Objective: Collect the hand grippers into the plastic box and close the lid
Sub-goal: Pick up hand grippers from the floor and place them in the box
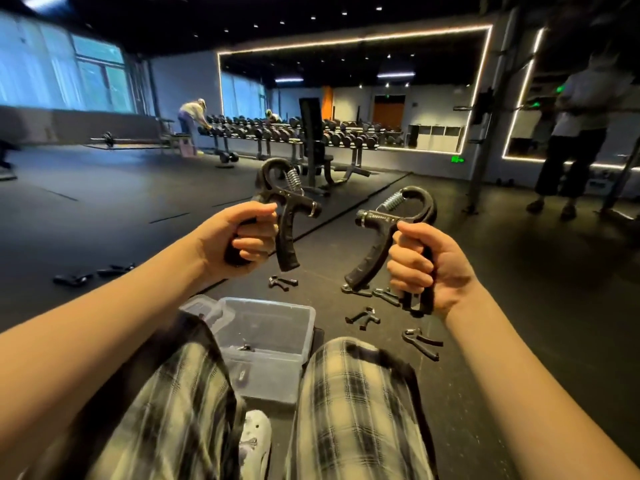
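Seated on a gym floor (519, 306), a person's left hand (239, 237) and right hand (426, 268) each clench a gripper, the open box (277, 327) at 6 o'clock nearly empty, several grippers (363, 318) still loose at 3 o'clock, lid unclosed.

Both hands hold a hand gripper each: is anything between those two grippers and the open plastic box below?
Nothing visible blocks the way. The left hand and right hand each hold a hand gripper up in the air, and the plastic box sits lidless between the knees, its mouth open upward. The legs flank the box without covering it.
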